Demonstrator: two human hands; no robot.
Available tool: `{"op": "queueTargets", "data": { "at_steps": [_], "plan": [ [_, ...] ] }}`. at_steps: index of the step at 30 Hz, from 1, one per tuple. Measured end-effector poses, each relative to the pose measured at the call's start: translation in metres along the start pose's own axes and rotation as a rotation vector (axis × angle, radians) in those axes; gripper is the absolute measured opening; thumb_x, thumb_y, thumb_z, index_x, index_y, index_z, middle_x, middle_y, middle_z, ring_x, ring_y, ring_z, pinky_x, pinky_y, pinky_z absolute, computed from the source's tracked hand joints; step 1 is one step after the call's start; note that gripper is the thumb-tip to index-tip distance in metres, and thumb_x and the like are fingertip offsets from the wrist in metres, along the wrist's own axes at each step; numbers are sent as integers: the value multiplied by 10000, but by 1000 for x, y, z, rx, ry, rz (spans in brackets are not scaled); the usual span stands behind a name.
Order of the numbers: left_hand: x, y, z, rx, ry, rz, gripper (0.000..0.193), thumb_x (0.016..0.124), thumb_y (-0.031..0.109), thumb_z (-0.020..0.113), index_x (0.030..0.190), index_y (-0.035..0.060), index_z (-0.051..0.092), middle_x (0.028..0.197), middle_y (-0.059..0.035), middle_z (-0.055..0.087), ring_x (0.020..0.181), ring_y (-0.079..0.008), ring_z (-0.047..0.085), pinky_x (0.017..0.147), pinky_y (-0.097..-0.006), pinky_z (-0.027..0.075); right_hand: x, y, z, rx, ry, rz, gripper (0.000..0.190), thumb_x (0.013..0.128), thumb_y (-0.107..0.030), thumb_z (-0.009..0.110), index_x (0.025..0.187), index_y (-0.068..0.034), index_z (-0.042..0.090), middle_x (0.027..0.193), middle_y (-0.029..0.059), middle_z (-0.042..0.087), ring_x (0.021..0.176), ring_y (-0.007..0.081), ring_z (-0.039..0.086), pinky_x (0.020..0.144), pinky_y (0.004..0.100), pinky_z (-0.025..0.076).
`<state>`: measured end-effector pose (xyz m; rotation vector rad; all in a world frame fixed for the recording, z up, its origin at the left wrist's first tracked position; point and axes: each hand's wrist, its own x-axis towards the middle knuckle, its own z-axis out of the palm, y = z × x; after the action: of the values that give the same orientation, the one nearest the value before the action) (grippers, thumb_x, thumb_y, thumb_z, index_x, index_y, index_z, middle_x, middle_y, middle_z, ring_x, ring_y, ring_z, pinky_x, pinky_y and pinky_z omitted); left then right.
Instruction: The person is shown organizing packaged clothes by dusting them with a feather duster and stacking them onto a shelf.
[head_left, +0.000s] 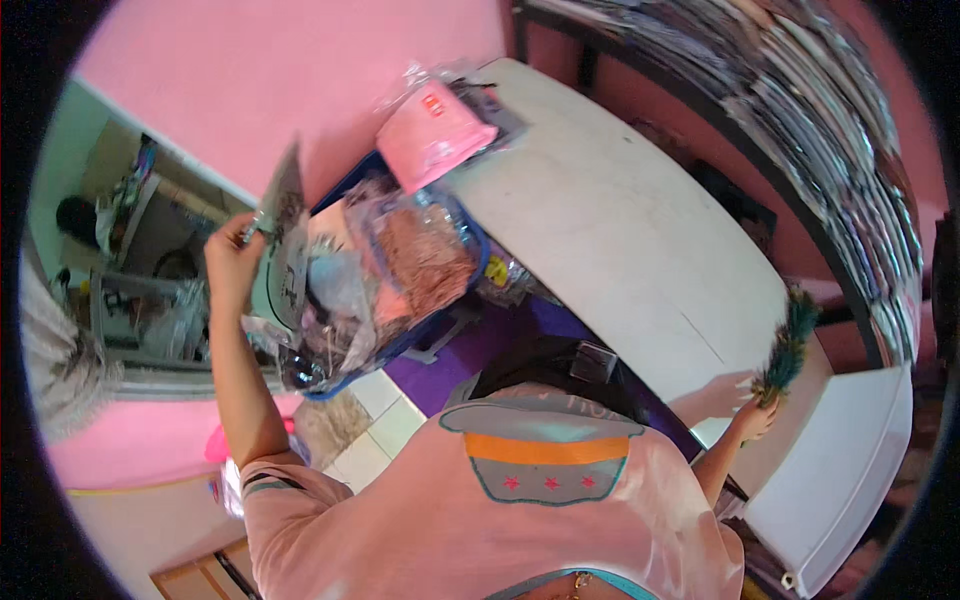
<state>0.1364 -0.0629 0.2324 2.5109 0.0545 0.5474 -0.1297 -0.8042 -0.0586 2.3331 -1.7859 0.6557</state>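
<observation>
On the left, my raised left hand (231, 259) pinches the edge of a flat packet in clear plastic (286, 191), which stands nearly on edge over a blue basket (352, 386). Bagged goods fill the basket, among them a clear bag with brown contents (426, 259) and a pale blue bag (341, 285). Far to the right, my right hand (756, 420) grips the base of a dark green, bushy duster-like thing (791, 337). Its tufts point up, over the end of a white table (600, 217). Whether the duster touches the tabletop I cannot tell.
A pink packet in clear plastic (435, 135) lies at the table's far left corner. Tightly packed wrapped goods (817, 142) line a dark-framed shelf on the right. A white panel-like piece (832, 465) stands beside my right arm. Behind my left hand is a window-like opening (172, 225).
</observation>
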Motion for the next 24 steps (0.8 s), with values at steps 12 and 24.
{"op": "queueTargets", "data": {
  "at_steps": [12, 24],
  "plan": [
    [20, 265, 144, -1054, -232, -68, 207, 842, 50, 495, 1010, -6, 602, 908, -59, 636, 773, -115, 595, 713, -241, 478, 4, 93, 42, 318, -235, -18, 435, 738, -252, 648, 1088, -6, 567, 973, 243, 584, 876, 399, 570, 774, 468, 454],
    [-67, 118, 436, -323, -636, -306, 429, 823, 280, 625, 1136, -3, 553, 1046, -155, 636, 990, -274, 591, 871, -351, 439, 30, 80, 23, 774, -611, 151, 227, 889, -175, 487, 1044, -12, 514, 640, 67, 545, 415, 118, 485, 378, 280, 394]
  ]
}}
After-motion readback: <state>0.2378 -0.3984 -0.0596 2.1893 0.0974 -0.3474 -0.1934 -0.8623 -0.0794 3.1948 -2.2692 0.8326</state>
